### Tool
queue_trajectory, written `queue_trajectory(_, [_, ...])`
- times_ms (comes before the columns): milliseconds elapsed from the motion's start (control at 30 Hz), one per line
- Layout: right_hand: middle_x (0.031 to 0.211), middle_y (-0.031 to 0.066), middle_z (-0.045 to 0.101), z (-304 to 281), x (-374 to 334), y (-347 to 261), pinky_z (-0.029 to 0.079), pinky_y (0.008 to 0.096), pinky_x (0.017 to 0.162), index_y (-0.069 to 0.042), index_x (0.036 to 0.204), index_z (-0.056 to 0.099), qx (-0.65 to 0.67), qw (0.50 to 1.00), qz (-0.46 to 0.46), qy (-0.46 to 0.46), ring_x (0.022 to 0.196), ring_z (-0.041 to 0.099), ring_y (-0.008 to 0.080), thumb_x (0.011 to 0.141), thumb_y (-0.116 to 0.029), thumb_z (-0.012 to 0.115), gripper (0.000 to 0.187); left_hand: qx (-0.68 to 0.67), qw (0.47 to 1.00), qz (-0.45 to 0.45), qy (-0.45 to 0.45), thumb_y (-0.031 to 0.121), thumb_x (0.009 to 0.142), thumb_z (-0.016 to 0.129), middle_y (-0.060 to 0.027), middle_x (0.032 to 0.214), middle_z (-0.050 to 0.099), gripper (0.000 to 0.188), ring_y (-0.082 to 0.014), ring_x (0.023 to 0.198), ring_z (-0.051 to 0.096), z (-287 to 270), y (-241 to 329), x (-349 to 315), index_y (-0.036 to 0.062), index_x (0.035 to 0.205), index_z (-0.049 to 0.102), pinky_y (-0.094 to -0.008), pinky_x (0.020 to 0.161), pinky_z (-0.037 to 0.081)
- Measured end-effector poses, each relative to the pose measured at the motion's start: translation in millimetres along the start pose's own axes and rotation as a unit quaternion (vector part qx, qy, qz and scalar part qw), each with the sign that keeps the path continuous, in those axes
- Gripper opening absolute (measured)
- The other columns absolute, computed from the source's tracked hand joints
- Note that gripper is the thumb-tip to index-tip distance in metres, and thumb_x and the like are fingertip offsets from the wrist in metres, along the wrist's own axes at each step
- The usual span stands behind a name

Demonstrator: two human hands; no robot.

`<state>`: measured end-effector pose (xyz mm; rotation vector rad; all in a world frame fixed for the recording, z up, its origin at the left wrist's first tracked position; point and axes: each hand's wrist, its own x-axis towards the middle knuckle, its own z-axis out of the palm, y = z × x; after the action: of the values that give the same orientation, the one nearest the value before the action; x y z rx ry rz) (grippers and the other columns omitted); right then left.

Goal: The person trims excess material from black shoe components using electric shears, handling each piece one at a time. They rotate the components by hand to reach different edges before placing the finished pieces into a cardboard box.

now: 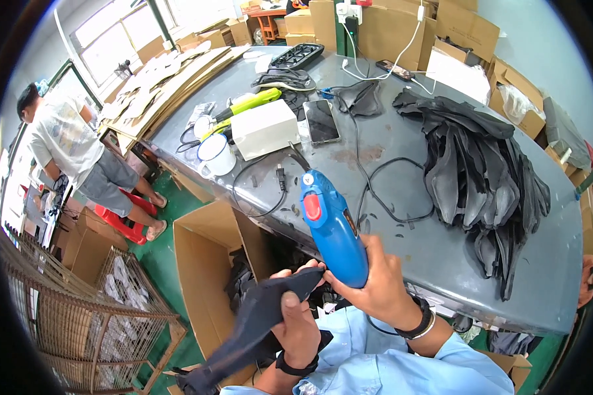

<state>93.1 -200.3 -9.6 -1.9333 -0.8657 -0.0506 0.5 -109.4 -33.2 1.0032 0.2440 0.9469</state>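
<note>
Clasping a curved black fabric piece (260,311), the left grip (298,333) seemingly steadies it; the right grip (383,283), closed around a blue plastic tool (336,242), points it outward, likely for safety.

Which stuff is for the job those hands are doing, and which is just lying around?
Seems part of the job:
blue tool, in the right hand
dark shaped piece, in the left hand
probably the heap of dark pieces

Seems just lying about:
white mug
white box
phone beside the box
</note>
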Motion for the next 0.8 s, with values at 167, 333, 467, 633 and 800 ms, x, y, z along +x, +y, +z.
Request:
queue_trajectory(167, [0.075, 0.0166, 0.064, 7.8, -21.2, -4.7, 0.051, 0.0374, 0.054, 0.004, 0.107, 0.048, 0.010, 0.999, -0.038, -0.033, 0.064, 0.066, 0.0320, 0.070, -0.033, 0.080, 0.061, -0.100, 0.993, -0.016, 0.053, 0.043, 0.098, 0.039, -0.0207, 0.121, 0.056, 0.051, -0.0323, 0.108, 0.058, -13.4, 14.2, 21.6, 0.0000, 0.125, 0.044, -0.0394, 0.093, 0.049])
queue_trajectory(333, [0.072, 0.0164, 0.062, 19.5, -54.1, -2.8, 0.051, 0.0369, 0.054, 0.005, 0.104, 0.048, -0.036, 0.990, -0.095, -0.095, 0.059, 0.064, 0.0308, 0.065, -0.031, 0.084, 0.064, -0.154, 0.980, 0.070, 0.107, 0.049, 0.095, 0.041, -0.0155, 0.126, 0.054, 0.059, -0.0260, 0.114, 0.056, -1.9, 22.4, 38.0, 0.0004, 0.129, 0.042, -0.0348, 0.097, 0.047])
queue_trajectory(467, [0.072, 0.0150, 0.063, 22.5, -57.6, -10.2, 0.050, 0.0358, 0.052, 0.005, 0.103, 0.048, -0.054, 0.986, -0.117, -0.103, 0.057, 0.064, 0.0289, 0.065, -0.030, 0.084, 0.063, -0.136, 0.972, 0.095, 0.164, 0.056, 0.093, 0.039, -0.0147, 0.126, 0.054, 0.068, -0.0210, 0.111, 0.057, -4.9, 19.4, 37.8, 0.0000, 0.131, 0.041, -0.0297, 0.095, 0.046])
queue_trajectory(633, [0.072, 0.0147, 0.063, 25.0, -54.1, -13.3, 0.050, 0.0358, 0.052, 0.004, 0.102, 0.048, -0.039, 0.987, -0.108, -0.108, 0.057, 0.064, 0.0286, 0.065, -0.030, 0.084, 0.062, -0.086, 0.974, 0.096, 0.189, 0.063, 0.092, 0.033, -0.0155, 0.124, 0.055, 0.075, -0.0184, 0.108, 0.057, -6.2, 11.8, 38.2, -0.0005, 0.132, 0.042, -0.0276, 0.093, 0.045])
queue_trajectory(800, [0.073, 0.0144, 0.064, 23.2, -51.6, -16.9, 0.050, 0.0353, 0.053, 0.005, 0.103, 0.048, -0.044, 0.987, -0.110, -0.110, 0.057, 0.064, 0.0282, 0.066, -0.029, 0.084, 0.062, -0.070, 0.981, 0.114, 0.137, 0.056, 0.091, 0.045, -0.0218, 0.118, 0.055, 0.060, -0.0300, 0.111, 0.056, -12.0, 9.7, 36.6, 0.0056, 0.124, 0.034, -0.0376, 0.094, 0.047])
